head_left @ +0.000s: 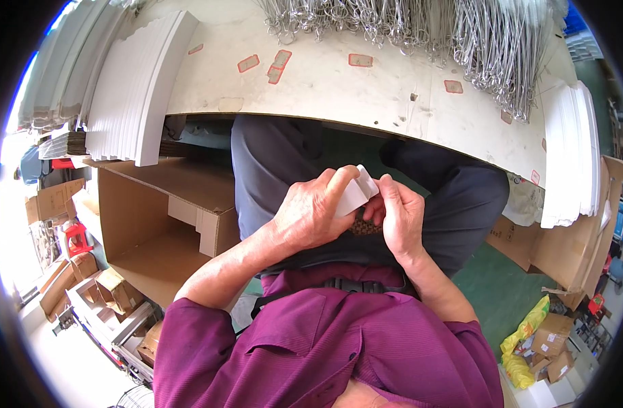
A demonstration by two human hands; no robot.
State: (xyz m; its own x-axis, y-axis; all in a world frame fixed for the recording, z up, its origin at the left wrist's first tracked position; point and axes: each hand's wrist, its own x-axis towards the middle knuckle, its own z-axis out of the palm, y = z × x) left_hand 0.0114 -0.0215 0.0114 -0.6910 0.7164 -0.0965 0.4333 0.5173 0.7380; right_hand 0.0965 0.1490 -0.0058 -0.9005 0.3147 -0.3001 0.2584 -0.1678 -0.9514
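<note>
Above my lap, my left hand (313,209) is closed around a small white carton (354,196), its fingers along the far side. My right hand (402,216) has thumb and fingers drawn together at the carton's right end, touching it there. Whether those fingers also hold a small separate piece is hidden. The carton is tilted, with its narrow end pointing away to the right. Beyond both hands runs the front edge of a white worktable (291,102).
Thin metal wire pieces with looped ends (505,58) lie in dense rows along the table's far side. Flat white cartons (131,88) stack at the left, and more white cartons (571,156) at the right. An open cardboard box (145,228) stands left of my legs.
</note>
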